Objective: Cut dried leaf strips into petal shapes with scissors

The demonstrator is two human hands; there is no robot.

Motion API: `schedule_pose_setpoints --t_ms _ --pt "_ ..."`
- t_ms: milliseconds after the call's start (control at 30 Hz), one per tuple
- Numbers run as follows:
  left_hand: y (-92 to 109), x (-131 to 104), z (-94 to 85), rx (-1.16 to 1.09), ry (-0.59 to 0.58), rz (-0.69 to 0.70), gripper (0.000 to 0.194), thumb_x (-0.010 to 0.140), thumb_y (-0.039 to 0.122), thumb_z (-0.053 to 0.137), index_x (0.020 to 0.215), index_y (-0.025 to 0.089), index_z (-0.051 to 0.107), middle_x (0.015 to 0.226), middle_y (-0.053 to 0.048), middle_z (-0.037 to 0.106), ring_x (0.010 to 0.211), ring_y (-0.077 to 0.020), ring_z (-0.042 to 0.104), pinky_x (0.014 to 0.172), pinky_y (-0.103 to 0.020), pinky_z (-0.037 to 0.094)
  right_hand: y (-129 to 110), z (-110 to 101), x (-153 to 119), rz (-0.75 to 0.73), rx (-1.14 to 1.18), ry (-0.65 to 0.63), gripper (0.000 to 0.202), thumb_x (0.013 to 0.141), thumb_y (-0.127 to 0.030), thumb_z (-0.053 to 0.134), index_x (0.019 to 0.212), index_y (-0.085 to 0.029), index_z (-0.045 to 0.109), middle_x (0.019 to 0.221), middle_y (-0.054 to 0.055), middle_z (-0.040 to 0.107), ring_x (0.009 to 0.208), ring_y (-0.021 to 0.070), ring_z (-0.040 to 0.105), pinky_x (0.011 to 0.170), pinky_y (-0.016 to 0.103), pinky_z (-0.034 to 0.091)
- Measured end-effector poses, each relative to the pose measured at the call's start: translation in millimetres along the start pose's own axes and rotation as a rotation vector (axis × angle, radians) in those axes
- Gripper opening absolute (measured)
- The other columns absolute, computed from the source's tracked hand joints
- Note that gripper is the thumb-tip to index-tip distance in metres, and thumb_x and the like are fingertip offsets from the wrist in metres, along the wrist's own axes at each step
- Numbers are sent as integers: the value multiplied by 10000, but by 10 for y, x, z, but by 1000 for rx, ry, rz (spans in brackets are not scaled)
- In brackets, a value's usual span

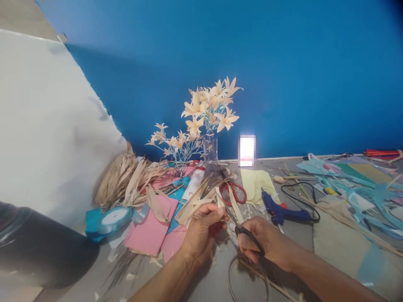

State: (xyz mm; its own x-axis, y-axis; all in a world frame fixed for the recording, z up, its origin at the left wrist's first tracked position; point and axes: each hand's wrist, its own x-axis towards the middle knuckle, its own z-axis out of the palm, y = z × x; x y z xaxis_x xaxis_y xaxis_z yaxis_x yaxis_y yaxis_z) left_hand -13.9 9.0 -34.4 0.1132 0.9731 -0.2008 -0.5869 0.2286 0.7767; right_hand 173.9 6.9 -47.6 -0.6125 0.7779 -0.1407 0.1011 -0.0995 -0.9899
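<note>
Here, the left hand [204, 228] pinches a husk strip [219, 196] at its fingertips; the right hand [262, 241] grips the black scissors [256, 243], blades beside that strip. Red scissors [234, 193] lie just beyond, pink paper [153, 226] left, a glue gun [285, 212] right. Gray table [297, 233] shows between gun and right forearm; a blue wall [299, 92] borders the back.

The glue gun [283, 210] looks like smooth plastic, and the vase [210, 151] is clear and glossy. The husks [118, 178] look dry, papery and rough, while the pink sheets [152, 224] look like matt paper. The ribbon roll [113, 219] has a satiny sheen, the scissors' blades [231, 216] look like metal, and the blue wall [283, 75] appears smooth and mostly matt.
</note>
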Motion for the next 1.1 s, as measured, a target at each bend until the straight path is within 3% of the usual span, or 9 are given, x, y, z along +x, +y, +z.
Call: schedule_pose_setpoints --t_ms 567,833,1100 --pt "33 -41 67 -79 -27 -60 284 670 242 829 700 173 555 681 -14 651 636 -134 606 587 -238 453 -6 18 3 5 -38 22 670 785 -753 631 502 -154 535 419 -19 441 411 70 318 448 254 218" --pt "87 -13 39 -82 -1 -33 244 696 216 762 723 185 521 615 10 614 537 -106 539 552 -225 423 -50 -4 -6 17 -54 25 638 787 -711 654 481 -167 520 412 -19 440 417 76 319 463 261 241" --pt "182 35 8 -80 79 52 229 683 193 744 698 174 517 651 4 617 560 -97 538 541 -212 415 -79 15 -14 43 -40 26 625 784 -693 661 470 -175 503 407 -17 446 427 76 318 502 275 297"
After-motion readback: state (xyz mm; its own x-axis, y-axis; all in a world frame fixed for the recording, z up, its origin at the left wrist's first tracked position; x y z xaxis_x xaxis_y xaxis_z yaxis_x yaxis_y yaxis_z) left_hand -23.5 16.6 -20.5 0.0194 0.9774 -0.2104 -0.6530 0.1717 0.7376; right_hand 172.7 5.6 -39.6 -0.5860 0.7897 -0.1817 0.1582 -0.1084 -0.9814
